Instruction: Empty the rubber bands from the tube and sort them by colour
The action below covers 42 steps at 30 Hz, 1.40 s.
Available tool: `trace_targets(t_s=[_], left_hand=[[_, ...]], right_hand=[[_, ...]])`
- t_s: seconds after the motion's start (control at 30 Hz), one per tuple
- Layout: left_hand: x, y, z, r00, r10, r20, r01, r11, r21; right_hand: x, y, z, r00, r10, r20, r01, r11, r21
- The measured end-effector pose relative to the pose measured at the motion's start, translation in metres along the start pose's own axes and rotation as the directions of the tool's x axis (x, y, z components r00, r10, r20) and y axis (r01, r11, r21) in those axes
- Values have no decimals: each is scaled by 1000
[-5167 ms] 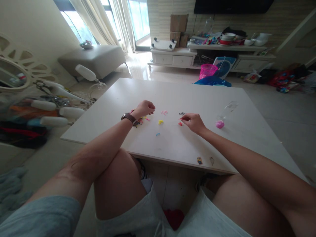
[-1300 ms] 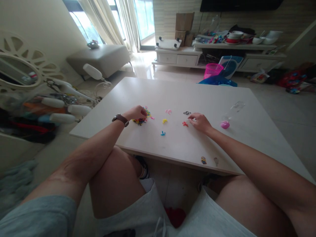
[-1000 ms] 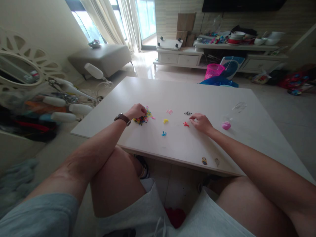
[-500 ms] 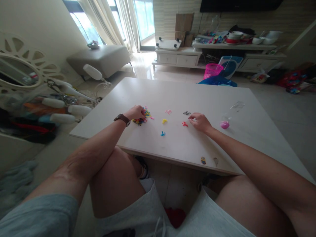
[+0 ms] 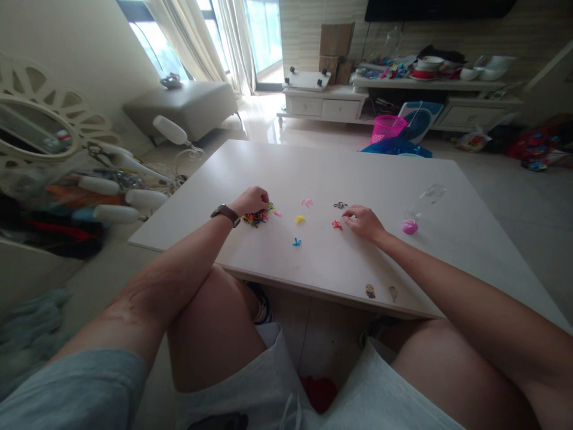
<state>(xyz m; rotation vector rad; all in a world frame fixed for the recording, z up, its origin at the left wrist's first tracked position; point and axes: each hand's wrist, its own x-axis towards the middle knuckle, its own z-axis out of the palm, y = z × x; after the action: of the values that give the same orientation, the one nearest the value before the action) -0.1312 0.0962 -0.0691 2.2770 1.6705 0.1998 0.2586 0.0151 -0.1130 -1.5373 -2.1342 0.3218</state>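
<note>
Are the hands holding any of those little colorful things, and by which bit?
The left hand is at the mixed pile, the right hand beside the red pieces; whether either grip holds a piece, or where, is too small to tell.

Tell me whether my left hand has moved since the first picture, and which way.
Yes. Judged against the white table, your left hand has shifted left, farther from the small pink pieces.
</note>
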Motion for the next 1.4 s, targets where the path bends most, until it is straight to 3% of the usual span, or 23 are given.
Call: trace_targets(t_s=[0.43, 0.73, 1.17, 1.4], left_hand=[[3, 9, -4, 998, -13, 55, 9, 998, 68], [5, 2, -3, 999, -14, 35, 16, 999, -43], [13, 7, 22, 995, -99, -11, 98, 994, -57], [12, 12, 25, 991, -134, 2, 134, 990, -50]], right_hand=[[0, -2, -2, 1000, 10, 5, -10, 1000, 7], [-1, 0, -1, 1000, 3, 8, -3, 1000, 4], [0, 4, 3, 1000, -17, 18, 18, 1000, -14], [0, 2, 0, 999, 3, 32, -3, 1000, -13]])
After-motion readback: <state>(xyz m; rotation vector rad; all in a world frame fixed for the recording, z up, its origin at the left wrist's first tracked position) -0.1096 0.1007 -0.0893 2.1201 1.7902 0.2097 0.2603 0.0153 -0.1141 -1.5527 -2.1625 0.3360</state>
